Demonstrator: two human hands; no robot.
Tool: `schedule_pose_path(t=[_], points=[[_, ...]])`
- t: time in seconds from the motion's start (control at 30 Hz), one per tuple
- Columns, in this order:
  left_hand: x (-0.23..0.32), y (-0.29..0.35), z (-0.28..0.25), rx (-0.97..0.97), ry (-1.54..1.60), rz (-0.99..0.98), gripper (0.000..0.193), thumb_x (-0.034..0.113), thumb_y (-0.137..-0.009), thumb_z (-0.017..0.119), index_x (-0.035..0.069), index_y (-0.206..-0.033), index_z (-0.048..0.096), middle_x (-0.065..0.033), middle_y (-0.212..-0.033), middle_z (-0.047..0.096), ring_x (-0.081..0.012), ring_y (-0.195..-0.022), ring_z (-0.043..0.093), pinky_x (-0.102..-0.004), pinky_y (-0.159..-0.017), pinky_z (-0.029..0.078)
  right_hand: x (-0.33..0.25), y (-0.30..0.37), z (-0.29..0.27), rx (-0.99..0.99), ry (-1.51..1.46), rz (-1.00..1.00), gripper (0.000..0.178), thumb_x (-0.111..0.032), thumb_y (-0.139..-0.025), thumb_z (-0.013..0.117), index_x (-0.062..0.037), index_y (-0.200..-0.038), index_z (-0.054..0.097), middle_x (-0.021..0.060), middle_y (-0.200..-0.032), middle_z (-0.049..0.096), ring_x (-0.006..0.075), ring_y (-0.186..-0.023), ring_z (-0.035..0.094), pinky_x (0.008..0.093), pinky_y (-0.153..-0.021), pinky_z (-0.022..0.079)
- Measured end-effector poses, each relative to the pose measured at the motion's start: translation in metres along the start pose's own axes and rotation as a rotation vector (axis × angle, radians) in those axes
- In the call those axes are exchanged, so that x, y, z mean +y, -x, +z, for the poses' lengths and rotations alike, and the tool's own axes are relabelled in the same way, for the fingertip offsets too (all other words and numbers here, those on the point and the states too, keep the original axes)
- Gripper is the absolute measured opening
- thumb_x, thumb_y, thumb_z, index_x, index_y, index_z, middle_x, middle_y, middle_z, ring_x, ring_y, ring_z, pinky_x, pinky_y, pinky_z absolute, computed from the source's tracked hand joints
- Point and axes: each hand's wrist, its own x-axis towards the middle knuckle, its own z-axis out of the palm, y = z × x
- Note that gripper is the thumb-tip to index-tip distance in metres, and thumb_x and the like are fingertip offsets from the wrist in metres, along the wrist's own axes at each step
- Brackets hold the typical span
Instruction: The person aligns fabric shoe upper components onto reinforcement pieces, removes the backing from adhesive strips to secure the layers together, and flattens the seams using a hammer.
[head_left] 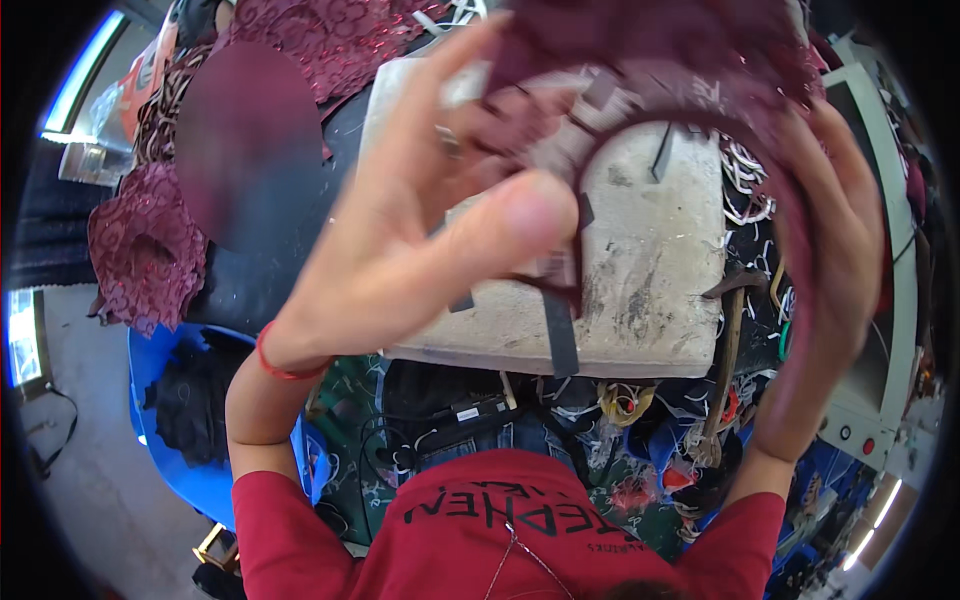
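Maroon patterned material is held up between the left hand, its thumb spread from blurred fingers, and the right hand, curled around its side, dark strips seemingly already fixed along its curved edge but jutting out untrimmed, above a pale pad, with similar pieces lying beyond.

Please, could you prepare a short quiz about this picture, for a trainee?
1. What colour is the band around the wrist of the left hand?
2. True or false: the blue tub is to the left of the pale slab.
3. What does the right hand hold?
A) a hammer
B) a patterned maroon piece
C) a white cord

Key: 1. Red; 2. True; 3. B
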Motion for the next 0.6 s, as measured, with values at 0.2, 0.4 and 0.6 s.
schedule_pose_path(t=[0.2,0.4,0.6], points=[[-0.028,0.02,-0.048,0.38,-0.125,-0.151,0.065,0.002,-0.089,0.061,0.007,-0.146,0.029,-0.0089,-0.101,0.064,-0.009,-0.085,0.062,-0.0215,-0.072,0.052,0.09,-0.028,0.082,-0.385,-0.245,0.331,0.022,-0.016,-0.089,0.067,0.0005,-0.101,0.059,0.0057,-0.083,0.068,0.0045,-0.062,0.061,0.0164,-0.054,0.047],[-0.072,0.023,-0.061,0.408,-0.312,-0.42,0.025,0.009,-0.084,0.068,0.005,-0.109,0.068,-0.0039,-0.09,0.066,-0.0017,-0.064,0.058,-0.0185,-0.055,0.045,0.129,-0.032,0.097,-0.316,0.068,0.242,0.023,-0.017,-0.086,0.07,0.0008,-0.097,0.061,0.0072,-0.078,0.068,0.0055,-0.063,0.06,0.0185,-0.056,0.046],[-0.084,0.024,-0.062,0.363,-0.541,-0.395,0.026,0.009,-0.088,0.066,0.003,-0.113,0.066,0.0031,-0.071,0.062,-0.0005,-0.058,0.053,-0.0161,-0.05,0.04,0.144,-0.031,0.104,-0.24,0.341,0.08,0.022,-0.021,-0.084,0.072,-0.0025,-0.092,0.064,0.0063,-0.076,0.068,0.0061,-0.062,0.058,0.0225,-0.056,0.045]])
